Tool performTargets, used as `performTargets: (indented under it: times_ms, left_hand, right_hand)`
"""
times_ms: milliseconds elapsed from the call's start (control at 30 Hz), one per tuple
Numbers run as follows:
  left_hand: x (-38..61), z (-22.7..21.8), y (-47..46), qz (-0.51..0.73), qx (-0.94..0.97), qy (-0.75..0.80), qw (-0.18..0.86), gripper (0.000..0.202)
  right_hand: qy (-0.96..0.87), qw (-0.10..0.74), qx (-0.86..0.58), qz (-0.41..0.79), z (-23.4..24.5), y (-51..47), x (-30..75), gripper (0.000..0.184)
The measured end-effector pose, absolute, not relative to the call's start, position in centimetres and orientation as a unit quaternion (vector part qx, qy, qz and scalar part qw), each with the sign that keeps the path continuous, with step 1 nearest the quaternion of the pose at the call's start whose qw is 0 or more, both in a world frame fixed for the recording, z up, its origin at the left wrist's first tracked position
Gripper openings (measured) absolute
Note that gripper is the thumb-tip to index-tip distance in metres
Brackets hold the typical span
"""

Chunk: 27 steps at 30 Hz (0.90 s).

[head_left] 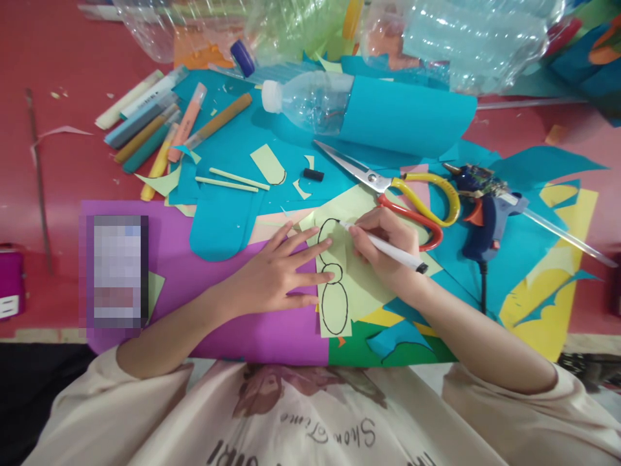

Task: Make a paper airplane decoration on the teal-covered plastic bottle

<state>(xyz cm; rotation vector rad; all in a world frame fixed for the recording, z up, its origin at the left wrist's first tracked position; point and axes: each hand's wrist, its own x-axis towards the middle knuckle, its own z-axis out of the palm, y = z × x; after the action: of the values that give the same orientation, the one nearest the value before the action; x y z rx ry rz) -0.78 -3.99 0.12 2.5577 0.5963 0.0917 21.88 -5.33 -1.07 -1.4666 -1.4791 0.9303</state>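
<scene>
We pinch marker (395,252) in right grip (387,243); left grip (286,275) lies open alongside, probably so pale-green paper (334,310) underneath won't slide.

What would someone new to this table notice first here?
Probably the right hand, near the centre, holding a white marker to black rounded outlines on pale green paper, the left hand spread beside them. Just above lie large scissors with yellow and red-orange handles. Beyond those, a plastic bottle is wrapped in blue paper.

Bright light throws white glare on clear plastic (475,42).
</scene>
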Motion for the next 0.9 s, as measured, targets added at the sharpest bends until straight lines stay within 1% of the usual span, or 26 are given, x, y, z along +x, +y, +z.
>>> performTargets:
  times_ms: [433,667,767,900]
  left_hand:
    - [-0.89,0.09,-3.93,0.025,0.939,0.220,0.262,0.038]
    - [-0.85,0.21,-3.98,0.021,0.940,0.223,0.257,0.036]
    - [-0.84,0.13,-4.01,0.021,0.941,0.225,0.253,0.039]
    - [-0.82,-0.17,-4.10,0.033,0.936,0.251,0.243,0.052]
  right_hand:
    - [-0.592,0.415,-0.581,0.373,-1.20,-5.47,22.15,0.022]
    - [-0.610,0.417,-0.580,0.343,-0.97,-5.48,22.14,0.025]
    - [-0.618,0.441,-0.559,0.334,-0.75,-5.63,22.20,0.027]
    - [-0.605,0.488,-0.522,0.351,-0.63,-5.88,22.44,0.023]
